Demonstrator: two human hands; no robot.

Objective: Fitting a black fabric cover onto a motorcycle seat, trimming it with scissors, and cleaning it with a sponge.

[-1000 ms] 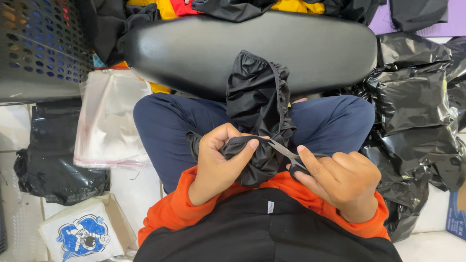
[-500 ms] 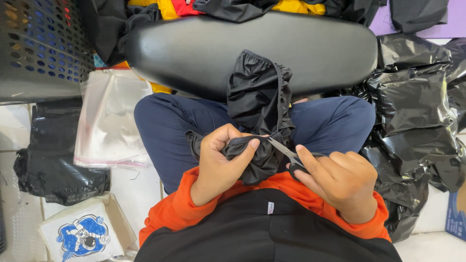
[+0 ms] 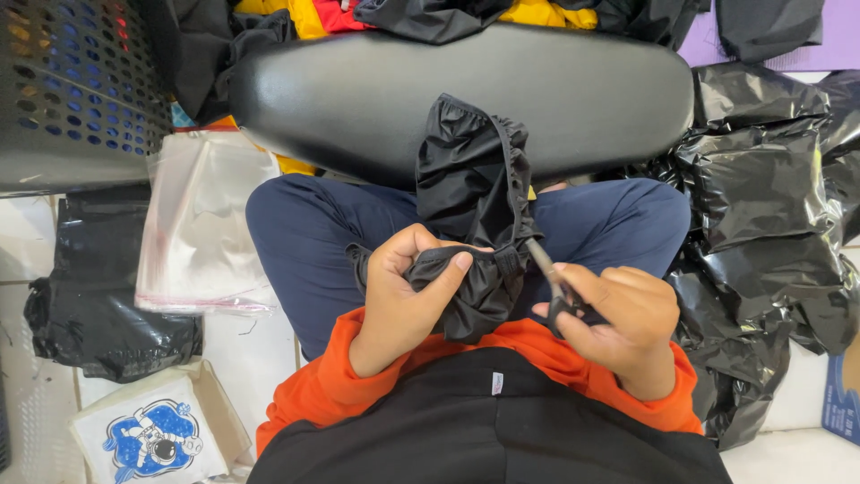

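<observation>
closest to us, our left hand (image 3: 403, 300) has its fingers closed around a bunched fold of the black gathered garment (image 3: 470, 193), thumb pressed along its elastic edge, while our right hand (image 3: 618, 318) grips small scissors (image 3: 548, 273) whose blades touch the same edge. the garment lies in our lap over navy trousers (image 3: 305, 242) and trails up onto a black padded seat (image 3: 430, 81). left lie clear plastic bags (image 3: 202, 224); right, crumpled black bags (image 3: 770, 197); far left, a perforated basket (image 3: 63, 81)
</observation>
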